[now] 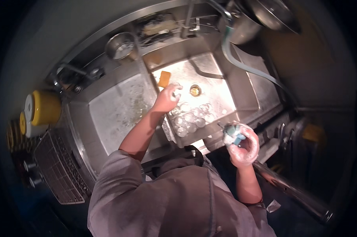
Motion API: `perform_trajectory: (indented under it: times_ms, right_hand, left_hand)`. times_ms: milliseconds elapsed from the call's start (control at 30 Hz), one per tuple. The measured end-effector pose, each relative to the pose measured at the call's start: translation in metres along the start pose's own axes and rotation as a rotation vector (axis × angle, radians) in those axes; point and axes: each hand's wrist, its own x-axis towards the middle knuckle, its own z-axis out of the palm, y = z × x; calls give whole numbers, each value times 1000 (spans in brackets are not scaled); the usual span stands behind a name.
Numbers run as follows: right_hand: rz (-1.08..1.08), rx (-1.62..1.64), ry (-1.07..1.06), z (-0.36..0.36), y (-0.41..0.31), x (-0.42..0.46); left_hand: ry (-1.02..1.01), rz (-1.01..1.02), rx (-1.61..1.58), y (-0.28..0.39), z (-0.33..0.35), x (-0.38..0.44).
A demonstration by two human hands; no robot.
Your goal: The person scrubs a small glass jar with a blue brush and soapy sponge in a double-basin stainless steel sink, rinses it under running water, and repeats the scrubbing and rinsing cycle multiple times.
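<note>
My left hand (169, 96) is over the right basin of a stainless steel sink (240, 89), its fingers curved and apart, with nothing plainly held. Just beyond its fingers lies an orange sponge (164, 79). Several clear round pieces, apparently glassware (191, 120), lie clustered at the basin's near edge, right of my left wrist. My right hand (245, 145), covered in white foam, is curled around a soapy teal scrubbing pad (234, 133) near the sink's front right corner. A thin dark tip sticks out beside the pad; I cannot tell what it belongs to.
The left basin (116, 100) holds murky residue. A metal pot (121, 47) stands on the back ledge near a faucet (185, 31). A pale hose (240, 63) hangs across the right side. Yellow-lidded containers (46, 108) and a wire basket (60, 169) stand at left; metal bowls (273, 13) at upper right.
</note>
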Motion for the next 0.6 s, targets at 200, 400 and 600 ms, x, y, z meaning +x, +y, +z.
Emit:
perform_trajectory:
  times_ms: [200, 400, 600]
  right_hand:
    - [17, -51, -65, 40, 3, 20]
    - [166, -40, -99, 74, 9, 35]
    - [132, -182, -286, 123, 10, 51]
  left_hand:
    - [542, -668, 23, -182, -102, -136]
    - [185, -1319, 344, -408, -169, -374]
    - [324, -1590, 253, -445, -122, -333]
